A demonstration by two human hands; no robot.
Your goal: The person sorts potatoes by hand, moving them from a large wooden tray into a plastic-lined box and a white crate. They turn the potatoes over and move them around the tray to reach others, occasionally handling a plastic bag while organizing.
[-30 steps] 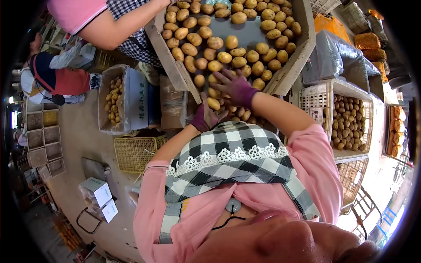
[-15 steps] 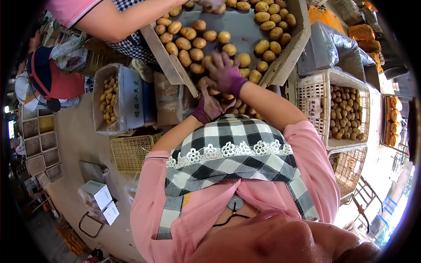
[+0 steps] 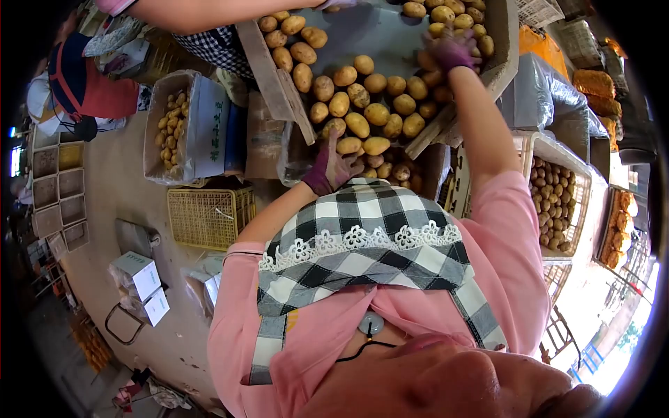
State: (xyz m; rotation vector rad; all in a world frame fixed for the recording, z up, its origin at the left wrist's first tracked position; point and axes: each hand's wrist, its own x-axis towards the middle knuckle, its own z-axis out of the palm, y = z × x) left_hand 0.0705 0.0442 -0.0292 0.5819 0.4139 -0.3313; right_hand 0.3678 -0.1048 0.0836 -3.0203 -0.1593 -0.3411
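Potatoes (image 3: pixel 376 113) lie in a wooden-sided tray (image 3: pixel 507 49) with a grey bottom, many gathered at its narrow near mouth. My left hand (image 3: pixel 330 169), in a purple glove, is at that mouth. Its fingers are apart and the fingertips reach the nearest potatoes. Below the mouth, more potatoes (image 3: pixel 401 172) sit in a box, partly hidden by my apron. My right hand (image 3: pixel 453 52), also gloved and slightly blurred, lies over potatoes along the tray's right side with fingers spread.
Another person's arm (image 3: pixel 209 12) reaches across the tray's far left. A lined box of potatoes (image 3: pixel 171 136) and a yellow crate (image 3: pixel 202 217) stand at left. On the right is a white crate (image 3: pixel 582 209) holding potatoes. A further person (image 3: pixel 90 90) bends at far left.
My right hand has moved from the tray's mouth up to its right side. More potatoes now lie close together near the mouth. My left hand stays there. The view has shifted slightly.
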